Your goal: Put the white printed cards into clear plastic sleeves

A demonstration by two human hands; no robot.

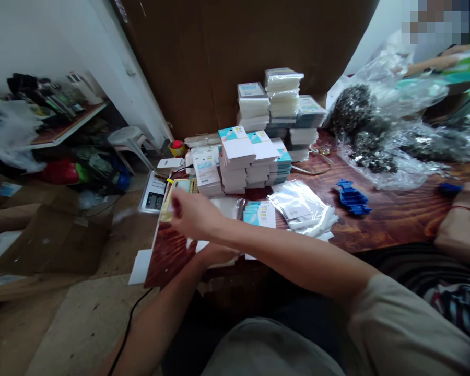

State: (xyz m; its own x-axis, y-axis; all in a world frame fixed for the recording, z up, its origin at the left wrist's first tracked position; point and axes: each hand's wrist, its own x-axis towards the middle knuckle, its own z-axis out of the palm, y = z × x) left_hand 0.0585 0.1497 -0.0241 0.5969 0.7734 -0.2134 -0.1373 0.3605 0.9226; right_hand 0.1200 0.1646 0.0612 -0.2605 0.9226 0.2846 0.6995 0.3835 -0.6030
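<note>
Both hands low at the near-left side of the card stack, arms crossed

Landmark: the blue-and-white card stack [237, 151], standing on a reddish wooden table [391, 224].

Right hand [190, 211] – in front and left of the stack, its arm passing over the left one. Fingers curled in toward the palm; blur hid the tips, so I could not tell whether they pinched anything. Nearest it was a yellow-edged pad [184, 185], left of the stack and partly covered by the hand.

Left hand [219, 254] – in front of the stack, nearer the body, at a pale flat item [221, 263]. Could not tell whether its fingers were spread, pressed together or pinching; nor was any grip on the item clear.

Directly in front of the stack: overlapping blue-and-white cards [260, 214]. Front right of it lay a loose heap of clear sleeves [305, 206]. Taller wrapped piles [284, 96] rose behind and to its right.

Well right of the stack: a blue plastic piece [352, 197], with clear bags of shiny bits [370, 130] beyond. Farther right, a co-worker's hand [464, 209] sat near a small blue object [450, 188].
</note>
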